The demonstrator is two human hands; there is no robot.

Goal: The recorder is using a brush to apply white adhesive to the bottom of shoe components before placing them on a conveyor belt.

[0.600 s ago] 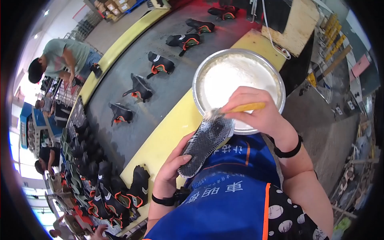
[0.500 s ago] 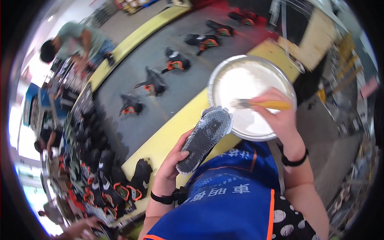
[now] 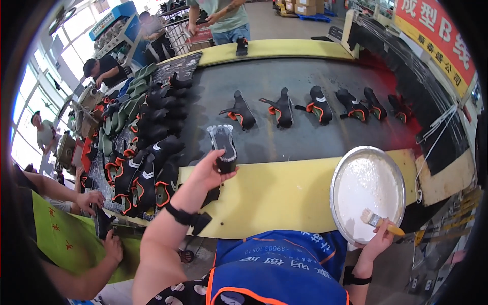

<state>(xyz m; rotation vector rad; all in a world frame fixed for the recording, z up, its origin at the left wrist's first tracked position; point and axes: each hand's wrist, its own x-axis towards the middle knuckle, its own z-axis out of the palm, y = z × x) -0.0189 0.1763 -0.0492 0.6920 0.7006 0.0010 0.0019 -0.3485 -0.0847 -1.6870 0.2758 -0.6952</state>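
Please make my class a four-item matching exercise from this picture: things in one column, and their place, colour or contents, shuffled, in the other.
Things:
1. Shoe showing its underside
2. Brush
3. Round metal basin
4. Camera wearer's apron

Descriptions:
A. Blue with orange edging
B. Gripped by its yellow handle in the right hand
C. Contains a white substance
D. Held up in the left hand

Right pairs: 1-D, 2-B, 3-C, 4-A.

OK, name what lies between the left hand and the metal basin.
In the head view, the yellow board lies between the left hand and metal basin.
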